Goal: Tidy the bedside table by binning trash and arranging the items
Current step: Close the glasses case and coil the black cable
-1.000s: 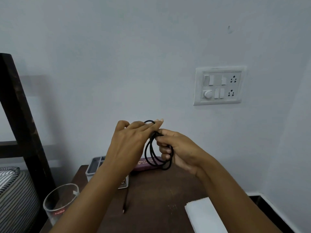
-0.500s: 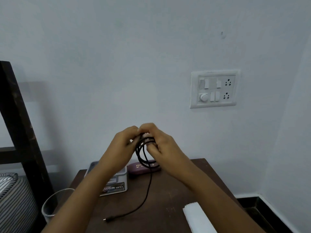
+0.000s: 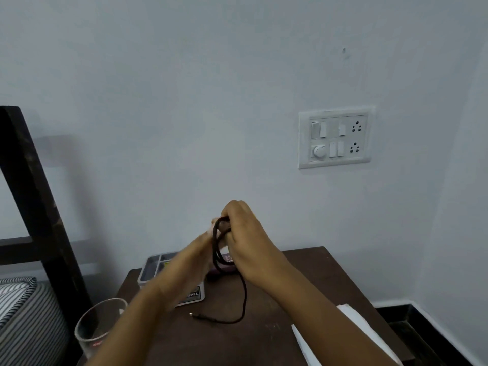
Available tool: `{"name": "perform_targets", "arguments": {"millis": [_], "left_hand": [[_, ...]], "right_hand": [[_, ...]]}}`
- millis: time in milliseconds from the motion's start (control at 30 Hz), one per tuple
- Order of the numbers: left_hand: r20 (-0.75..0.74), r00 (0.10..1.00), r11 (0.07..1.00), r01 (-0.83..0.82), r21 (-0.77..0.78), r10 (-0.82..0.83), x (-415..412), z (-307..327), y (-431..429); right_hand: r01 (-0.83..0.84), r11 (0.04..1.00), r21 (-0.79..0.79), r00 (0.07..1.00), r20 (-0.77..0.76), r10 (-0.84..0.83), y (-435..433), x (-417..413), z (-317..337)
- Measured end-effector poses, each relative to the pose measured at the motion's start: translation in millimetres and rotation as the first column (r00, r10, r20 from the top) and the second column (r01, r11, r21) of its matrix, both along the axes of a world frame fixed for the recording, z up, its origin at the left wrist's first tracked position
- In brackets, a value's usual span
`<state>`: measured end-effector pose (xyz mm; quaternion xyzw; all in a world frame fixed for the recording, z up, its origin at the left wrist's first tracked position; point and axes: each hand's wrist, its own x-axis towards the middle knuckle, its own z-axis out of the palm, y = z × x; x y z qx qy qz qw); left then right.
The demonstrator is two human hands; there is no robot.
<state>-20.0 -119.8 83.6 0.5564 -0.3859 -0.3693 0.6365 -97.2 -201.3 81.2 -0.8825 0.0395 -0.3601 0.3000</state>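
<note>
so the black cable (image 3: 216, 247) is mostly looped up and held above the bench (image 3: 295, 281). the right hand (image 3: 245, 233) has its fingers curled round the loops. the left hand (image 3: 195, 262) is right beside the loops, but it is too blurry to tell if it holds them. one loose end hangs down onto the bench, so the winding looks nearly done. a glass (image 3: 97, 328), a grey tray (image 3: 154, 268) and a white paper (image 3: 351, 328) look not yet sorted.
</note>
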Motion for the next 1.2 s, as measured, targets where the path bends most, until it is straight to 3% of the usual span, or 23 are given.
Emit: {"name": "perform_targets", "arguments": {"millis": [67, 167, 233, 367, 433, 500, 567, 634, 734, 867, 1034, 1134, 1200], "left_hand": [[0.161, 0.987, 0.999, 0.017, 0.050, -0.025, -11, -26, 1], [0.106, 0.972, 0.976, -0.213, 0.038, 0.208, -17, -62, -10], [0.150, 0.962, 0.974, -0.228, -0.012, 0.227, -21, -81, -2], [0.384, 0.904, 0.976, -0.217, 0.031, 0.189, -32, -95, 1], [0.612, 0.771, 0.966, -0.256, 0.046, 0.176, -31, -93, 10], [0.851, 0.506, 0.950, -0.310, 0.026, 0.142, -30, -90, 25], [0.949, 0.268, 0.945, -0.318, -0.074, 0.165, -31, -81, 34], [0.968, 0.133, 0.946, -0.274, -0.172, 0.215, -29, -67, 40], [0.960, 0.040, 0.941, -0.213, -0.263, 0.278, -18, -48, 44], [0.912, 0.174, 0.920, -0.207, -0.334, 0.370, 1, -33, 41], [0.724, 0.544, 0.902, -0.185, -0.390, 0.424, 2, -51, 16], [0.515, 0.780, 0.911, -0.167, -0.378, 0.357, -16, -70, 0], [0.384, 0.871, 0.916, -0.161, -0.368, 0.307, -31, -80, -9]], "right_hand": [[0.084, 0.989, 0.124, 0.996, 0.014, -0.086, 0, 7, 2], [0.163, 0.928, 0.335, 0.986, -0.032, -0.161, -8, 15, 9], [0.184, 0.871, 0.455, 0.983, -0.069, -0.172, -14, 18, 10], [0.076, 0.625, 0.777, 0.997, -0.039, -0.072, -24, 16, 1], [0.143, 0.702, 0.697, 0.989, -0.069, -0.132, -32, 11, -7], [0.246, 0.868, 0.432, 0.969, -0.109, -0.221, -45, 4, -16], [0.293, 0.946, 0.136, 0.950, -0.155, -0.272, -56, -5, -27], [0.273, 0.958, -0.092, 0.924, -0.252, -0.288, -61, -15, -35], [0.139, 0.971, -0.195, 0.908, -0.367, -0.204, -57, -31, -41], [-0.016, 0.992, -0.124, 0.938, -0.345, -0.028, -50, -51, -44], [-0.148, 0.981, 0.124, 0.968, -0.186, 0.169, -30, -62, -40], [-0.170, 0.981, 0.095, 0.985, -0.028, 0.173, -23, -55, -40], [-0.167, 0.985, 0.036, 0.985, 0.048, 0.166, -21, -48, -40]]}}
